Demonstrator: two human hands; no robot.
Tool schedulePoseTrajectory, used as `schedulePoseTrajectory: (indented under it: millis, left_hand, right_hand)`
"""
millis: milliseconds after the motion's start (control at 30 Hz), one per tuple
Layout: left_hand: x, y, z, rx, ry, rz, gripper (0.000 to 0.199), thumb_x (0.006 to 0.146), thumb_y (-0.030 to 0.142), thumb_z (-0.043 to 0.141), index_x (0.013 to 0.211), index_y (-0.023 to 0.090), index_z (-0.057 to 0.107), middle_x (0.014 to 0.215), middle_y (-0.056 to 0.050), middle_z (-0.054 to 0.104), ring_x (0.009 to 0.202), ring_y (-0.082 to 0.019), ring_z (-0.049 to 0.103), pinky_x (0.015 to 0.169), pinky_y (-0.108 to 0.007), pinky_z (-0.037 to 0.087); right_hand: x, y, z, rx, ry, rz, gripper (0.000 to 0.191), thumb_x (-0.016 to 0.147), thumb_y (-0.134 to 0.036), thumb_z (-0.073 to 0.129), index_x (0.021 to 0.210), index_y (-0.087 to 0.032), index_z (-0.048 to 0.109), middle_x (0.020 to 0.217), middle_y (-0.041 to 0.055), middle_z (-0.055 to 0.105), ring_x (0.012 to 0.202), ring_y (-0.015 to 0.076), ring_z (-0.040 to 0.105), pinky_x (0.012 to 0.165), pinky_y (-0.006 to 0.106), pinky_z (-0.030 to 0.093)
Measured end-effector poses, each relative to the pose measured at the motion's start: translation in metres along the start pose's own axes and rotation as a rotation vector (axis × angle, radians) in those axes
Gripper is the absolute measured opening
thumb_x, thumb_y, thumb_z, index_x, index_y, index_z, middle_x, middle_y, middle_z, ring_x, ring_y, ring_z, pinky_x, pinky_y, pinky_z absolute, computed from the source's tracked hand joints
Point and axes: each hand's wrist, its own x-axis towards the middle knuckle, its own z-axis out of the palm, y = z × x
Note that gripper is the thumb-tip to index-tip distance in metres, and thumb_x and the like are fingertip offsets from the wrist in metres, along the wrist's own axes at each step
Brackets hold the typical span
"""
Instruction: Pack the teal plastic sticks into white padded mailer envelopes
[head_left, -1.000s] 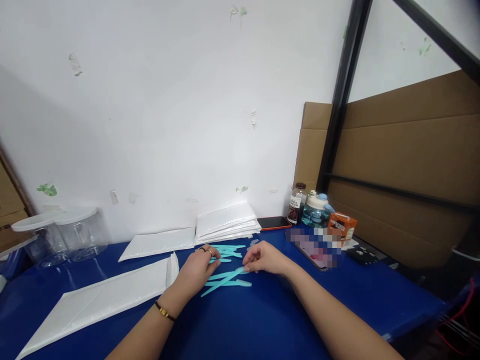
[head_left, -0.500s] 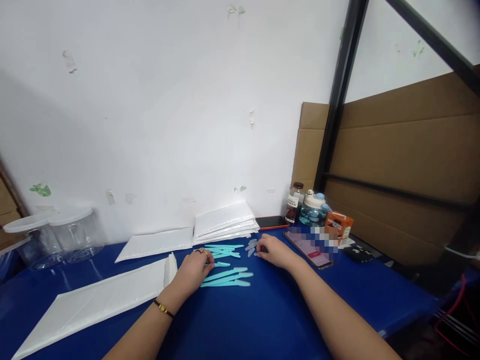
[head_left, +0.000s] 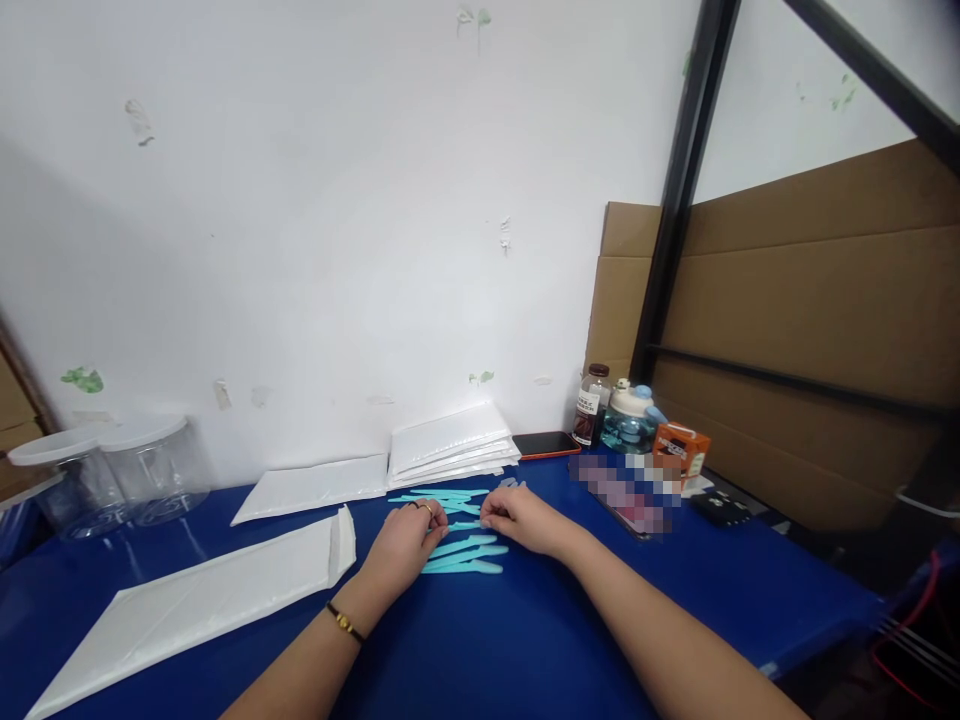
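Note:
My left hand (head_left: 405,545) pinches a teal eyebrow razor (head_left: 463,525), whose blade end points right. At that end is my right hand (head_left: 525,520), thumb and fingertips closed together; a small clear cap seems to be between them, mostly hidden. Behind my hands lies a loose group of teal razors (head_left: 450,494). Closer to me, several more razors (head_left: 476,567) rest side by side, their whitish ends to the right and their handles partly behind my left hand. A few clear caps (head_left: 513,482) show just past my right hand.
On the blue table (head_left: 480,650), a padded white envelope (head_left: 202,605) lies left, with a stack of envelopes (head_left: 446,445) by the wall. Clear tubs (head_left: 154,475) stand far left. To the right are phones (head_left: 547,444), a bottle (head_left: 590,410), a jug (head_left: 628,425) and an orange box (head_left: 679,455).
My right hand has moved left from the caps to the tip of the held razor. My left hand has shifted slightly right with that razor.

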Motion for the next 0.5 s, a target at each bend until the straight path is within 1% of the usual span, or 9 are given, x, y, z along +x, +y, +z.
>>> schedulePoseTrajectory:
  millis: [100,133,200,233,300,367,400,433,500]
  left_hand:
    - [-0.002,0.008,0.000,-0.014,-0.017,-0.001,0.011,0.081,0.026,0.048,0.080,0.020,0.058,0.079,0.000,0.063,0.074,-0.015,0.055,0.065,-0.023,0.035]
    - [-0.003,0.011,0.001,-0.021,-0.031,0.007,0.011,0.081,0.026,0.048,0.080,0.020,0.058,0.079,0.000,0.063,0.074,-0.015,0.055,0.065,-0.023,0.035]
    - [-0.004,0.013,0.000,-0.034,-0.076,0.033,0.014,0.081,0.028,0.048,0.081,0.020,0.060,0.077,0.000,0.063,0.073,-0.014,0.055,0.065,-0.023,0.036]
    - [-0.004,0.013,0.000,-0.034,-0.087,0.046,0.015,0.082,0.030,0.048,0.082,0.021,0.060,0.078,0.000,0.063,0.073,-0.014,0.055,0.066,-0.023,0.037]
    - [-0.004,0.008,-0.002,-0.007,-0.055,0.061,0.020,0.083,0.034,0.046,0.088,0.022,0.061,0.085,-0.001,0.063,0.079,-0.015,0.056,0.071,-0.024,0.039]
    - [-0.002,-0.002,-0.004,0.065,0.029,0.053,0.023,0.085,0.034,0.046,0.100,0.023,0.060,0.099,-0.003,0.061,0.091,-0.017,0.055,0.080,-0.027,0.039]
    - [-0.001,-0.008,-0.004,0.110,0.065,0.041,0.026,0.085,0.032,0.045,0.106,0.024,0.059,0.106,-0.004,0.059,0.098,-0.019,0.052,0.084,-0.029,0.039]
    - [0.001,-0.014,-0.004,0.154,0.086,0.026,0.029,0.085,0.031,0.044,0.111,0.025,0.057,0.111,-0.004,0.057,0.103,-0.020,0.050,0.086,-0.031,0.038]
    - [0.003,-0.023,-0.004,0.225,0.093,-0.003,0.031,0.086,0.029,0.043,0.114,0.028,0.056,0.115,-0.004,0.055,0.108,-0.022,0.046,0.086,-0.033,0.038]
  right_hand:
    - [0.001,-0.006,0.005,0.026,-0.011,-0.002,0.012,0.081,-0.024,0.054,0.079,-0.017,0.064,0.069,0.0005,0.061,0.061,0.0117,0.052,0.055,0.020,0.036]
    - [0.001,-0.006,0.006,0.046,-0.036,-0.005,0.013,0.081,-0.024,0.054,0.080,-0.017,0.065,0.068,0.0004,0.061,0.060,0.0114,0.053,0.054,0.020,0.036]
    - [0.000,-0.005,0.005,0.075,-0.089,-0.020,0.014,0.082,-0.024,0.053,0.082,-0.017,0.065,0.070,0.0005,0.062,0.059,0.0112,0.054,0.054,0.020,0.037]
    - [-0.001,-0.002,0.002,0.070,-0.086,-0.028,0.015,0.082,-0.025,0.053,0.082,-0.017,0.066,0.072,0.0010,0.063,0.061,0.0117,0.055,0.056,0.020,0.039]
    - [-0.002,0.007,-0.007,0.017,0.002,-0.027,0.016,0.082,-0.022,0.053,0.084,-0.018,0.067,0.079,0.0027,0.065,0.069,0.0135,0.057,0.063,0.022,0.041]
    - [-0.004,0.018,-0.018,-0.058,0.139,0.011,0.017,0.082,-0.017,0.051,0.086,-0.018,0.068,0.085,0.0042,0.064,0.077,0.0150,0.058,0.069,0.024,0.042]
    - [-0.005,0.024,-0.023,-0.088,0.177,0.032,0.018,0.081,-0.015,0.051,0.087,-0.019,0.068,0.087,0.0046,0.064,0.079,0.0153,0.058,0.071,0.024,0.042]
    - [-0.007,0.029,-0.026,-0.113,0.189,0.048,0.019,0.079,-0.013,0.052,0.088,-0.019,0.068,0.088,0.0045,0.063,0.079,0.0153,0.058,0.072,0.025,0.042]
    - [-0.008,0.037,-0.029,-0.150,0.155,0.052,0.020,0.076,-0.012,0.055,0.089,-0.021,0.068,0.090,0.0038,0.061,0.080,0.0152,0.058,0.072,0.025,0.042]
